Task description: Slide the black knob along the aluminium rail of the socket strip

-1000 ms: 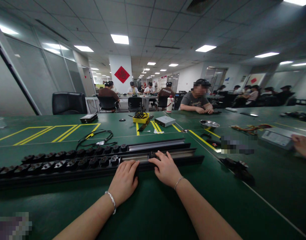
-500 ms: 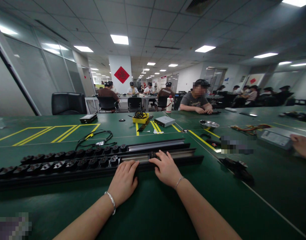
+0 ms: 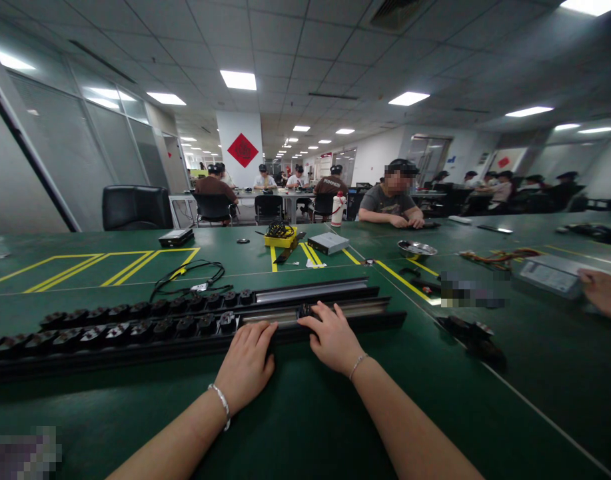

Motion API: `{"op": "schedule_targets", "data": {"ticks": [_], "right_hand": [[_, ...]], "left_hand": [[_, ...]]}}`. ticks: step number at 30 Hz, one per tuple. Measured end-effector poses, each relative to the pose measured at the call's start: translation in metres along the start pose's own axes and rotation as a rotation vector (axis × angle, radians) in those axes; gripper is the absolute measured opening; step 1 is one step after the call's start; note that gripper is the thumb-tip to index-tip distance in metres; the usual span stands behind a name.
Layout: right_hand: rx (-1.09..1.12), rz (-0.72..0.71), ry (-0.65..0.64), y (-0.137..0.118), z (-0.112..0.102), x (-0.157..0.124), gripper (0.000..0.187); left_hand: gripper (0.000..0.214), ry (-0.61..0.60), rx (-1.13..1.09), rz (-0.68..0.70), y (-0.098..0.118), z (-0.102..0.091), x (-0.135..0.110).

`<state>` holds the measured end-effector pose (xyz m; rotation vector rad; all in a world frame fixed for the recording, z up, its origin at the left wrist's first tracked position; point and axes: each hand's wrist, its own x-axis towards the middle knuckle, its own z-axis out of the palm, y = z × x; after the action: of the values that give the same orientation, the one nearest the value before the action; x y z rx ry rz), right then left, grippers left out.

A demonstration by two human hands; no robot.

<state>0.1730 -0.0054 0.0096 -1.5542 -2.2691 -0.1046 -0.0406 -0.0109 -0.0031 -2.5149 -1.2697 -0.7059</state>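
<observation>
Two long black rails lie side by side on the green table. The near rail (image 3: 365, 323) carries a row of round black socket modules (image 3: 165, 327) on its left part, and a metallic strip shows in its channel. My left hand (image 3: 245, 360) rests on this rail just right of the last module in the row, fingers laid over the near edge, thumb apart. A separate small black module (image 3: 304, 310) sits in the channel further right. My right hand (image 3: 332, 337) has its fingers closed around that module, which they partly hide.
The far rail (image 3: 315, 289) holds another row of modules. Beyond lie a black cable (image 3: 190, 283), a yellow box (image 3: 280, 240), a silver case (image 3: 328, 243) and a metal bowl (image 3: 417, 249). At right, another person's hand (image 3: 605, 293) touches a grey metal box (image 3: 550, 275).
</observation>
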Motion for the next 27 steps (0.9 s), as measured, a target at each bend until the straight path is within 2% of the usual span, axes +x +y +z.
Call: {"op": "schedule_targets", "data": {"ticks": [27], "right_hand": [[0.000, -0.003, 0.040, 0.0006, 0.0031, -0.0009, 0.039]], "left_hand": [[0.050, -0.001, -0.008, 0.003, -0.0013, 0.0017, -0.0002]]}}
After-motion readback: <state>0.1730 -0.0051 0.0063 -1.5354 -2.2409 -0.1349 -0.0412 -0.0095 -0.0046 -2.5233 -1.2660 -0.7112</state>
